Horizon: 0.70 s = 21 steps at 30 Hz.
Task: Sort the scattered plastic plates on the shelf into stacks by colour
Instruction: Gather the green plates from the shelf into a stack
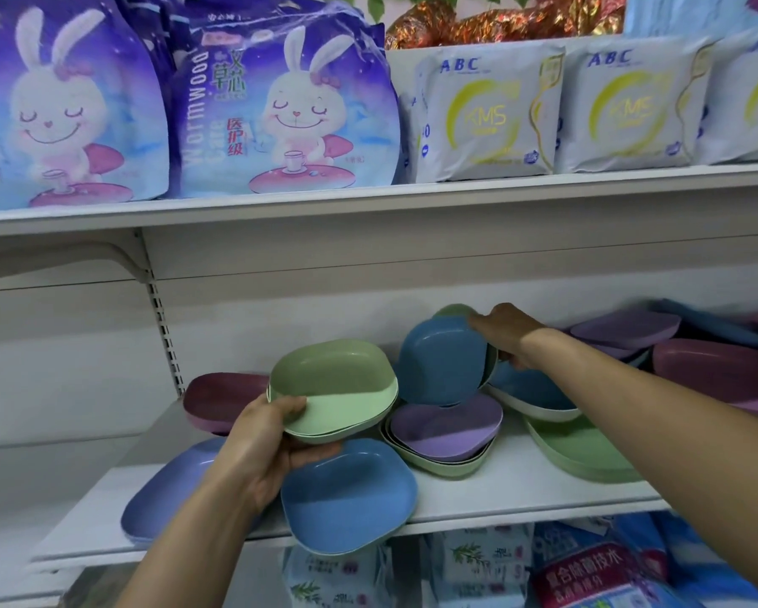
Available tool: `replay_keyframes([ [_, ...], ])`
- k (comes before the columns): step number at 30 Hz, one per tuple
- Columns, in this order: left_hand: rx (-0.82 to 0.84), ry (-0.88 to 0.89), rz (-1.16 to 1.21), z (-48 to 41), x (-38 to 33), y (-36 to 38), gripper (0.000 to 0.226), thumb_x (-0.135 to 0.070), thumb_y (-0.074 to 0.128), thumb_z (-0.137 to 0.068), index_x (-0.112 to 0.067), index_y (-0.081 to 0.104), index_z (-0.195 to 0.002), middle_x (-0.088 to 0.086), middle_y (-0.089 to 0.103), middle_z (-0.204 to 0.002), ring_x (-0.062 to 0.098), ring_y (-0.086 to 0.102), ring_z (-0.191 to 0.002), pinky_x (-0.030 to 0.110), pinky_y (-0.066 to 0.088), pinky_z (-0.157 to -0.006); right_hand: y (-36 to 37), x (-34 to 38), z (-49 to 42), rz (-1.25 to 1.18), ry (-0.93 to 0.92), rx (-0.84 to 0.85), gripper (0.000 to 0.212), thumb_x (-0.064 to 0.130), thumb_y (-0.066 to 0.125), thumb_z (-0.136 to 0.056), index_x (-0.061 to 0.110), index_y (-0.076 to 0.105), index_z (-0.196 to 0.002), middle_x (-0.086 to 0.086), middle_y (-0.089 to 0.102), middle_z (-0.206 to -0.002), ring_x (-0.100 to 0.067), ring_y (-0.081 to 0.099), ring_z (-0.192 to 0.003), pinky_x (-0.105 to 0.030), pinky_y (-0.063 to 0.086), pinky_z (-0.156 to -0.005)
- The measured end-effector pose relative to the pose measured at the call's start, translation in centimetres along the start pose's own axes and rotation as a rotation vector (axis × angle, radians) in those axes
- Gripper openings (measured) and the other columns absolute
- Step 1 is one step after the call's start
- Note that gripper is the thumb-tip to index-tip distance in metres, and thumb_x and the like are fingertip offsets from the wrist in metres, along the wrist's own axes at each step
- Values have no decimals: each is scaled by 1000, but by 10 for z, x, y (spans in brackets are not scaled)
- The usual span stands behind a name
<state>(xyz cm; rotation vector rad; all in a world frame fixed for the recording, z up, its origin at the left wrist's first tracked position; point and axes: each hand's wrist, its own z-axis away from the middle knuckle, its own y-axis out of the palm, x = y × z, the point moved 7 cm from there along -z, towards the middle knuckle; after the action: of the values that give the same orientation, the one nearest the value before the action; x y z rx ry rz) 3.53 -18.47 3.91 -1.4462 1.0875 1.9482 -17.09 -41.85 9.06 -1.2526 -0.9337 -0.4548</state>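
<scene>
My left hand (265, 449) grips a small stack of green plates (338, 388), lifted above the white shelf (500, 493). My right hand (511, 335) holds the top edge of a tilted blue plate (441, 362) that leans against a green plate behind it. Below lie a blue plate (351, 498) at the shelf's front edge, a lilac-blue plate (166, 498) at the left, a maroon plate (219, 399), and a purple plate (445, 427) nested in green ones.
More plates crowd the right: a large green one (574, 449), blue ones under my right arm, purple and maroon ones (719, 375). Packaged goods fill the shelf above (280, 107) and the one below (587, 572). The shelf's left back part is bare.
</scene>
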Motion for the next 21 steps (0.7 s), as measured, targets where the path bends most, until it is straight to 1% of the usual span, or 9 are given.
replay_keyframes([
  [3,-1,9,-12,2,0,0,15,-3,42,-99,-10,55,-103,19,63,-106,35,65,-86,36,57,-45,-7,5,0,48,-29,-66,34,38,39,-98,7,44,-85,-7,44,-72,-21,41,-59,-26,31,-50],
  [5,0,9,-12,3,0,0,14,-6,43,-100,-10,55,-106,18,63,-107,34,66,-86,37,57,-46,-15,8,2,198,-42,-176,39,41,34,-100,5,48,-95,-14,56,-92,-31,54,-79,-31,40,-65],
  [8,5,13,-8,3,2,0,17,-15,44,-102,-10,54,-115,18,64,-109,33,67,-87,39,58,-49,-31,14,10,354,-79,-398,31,26,35,-101,3,56,-106,-21,59,-117,-39,57,-105,-36,42,-80],
  [10,5,22,-5,3,2,-1,20,-19,44,-102,-10,55,-116,16,64,-109,32,68,-87,39,58,-50,-45,17,18,350,-139,-556,25,14,37,-99,0,56,-109,-22,58,-116,-42,58,-105,-37,42,-79],
  [13,9,48,-5,4,0,-2,20,-24,43,-103,-12,56,-113,14,65,-107,30,69,-84,37,58,-50,-60,23,30,234,-243,-679,23,14,36,-99,0,51,-89,-25,59,-97,-41,58,-91,-34,34,-69],
  [15,15,67,-14,6,-1,1,22,-26,42,-103,-14,56,-114,13,65,-107,28,70,-82,38,59,-51,-55,28,33,58,-252,-603,28,16,41,-99,2,49,-76,-23,55,-83,-35,58,-77,-30,35,-63],
  [16,24,79,-22,7,-2,4,23,-28,41,-103,-15,56,-115,13,65,-106,27,70,-79,39,59,-53,-45,30,35,-67,-232,-517,27,16,46,-97,2,52,-75,-20,54,-77,-29,57,-63,-27,37,-56],
  [18,47,109,-33,11,-4,9,24,-32,40,-103,-17,57,-114,11,67,-103,26,73,-73,40,60,-55,-16,33,42,-235,-181,-314,20,15,51,-96,1,62,-87,-15,53,-63,-18,49,-36,-20,34,-37],
  [21,71,134,-42,16,-6,15,31,-39,38,-103,-18,57,-117,13,69,-105,28,74,-76,40,59,-55,15,38,57,-192,-188,-160,16,14,51,-97,7,64,-99,-9,49,-52,-15,41,-33,-19,31,-32],
])
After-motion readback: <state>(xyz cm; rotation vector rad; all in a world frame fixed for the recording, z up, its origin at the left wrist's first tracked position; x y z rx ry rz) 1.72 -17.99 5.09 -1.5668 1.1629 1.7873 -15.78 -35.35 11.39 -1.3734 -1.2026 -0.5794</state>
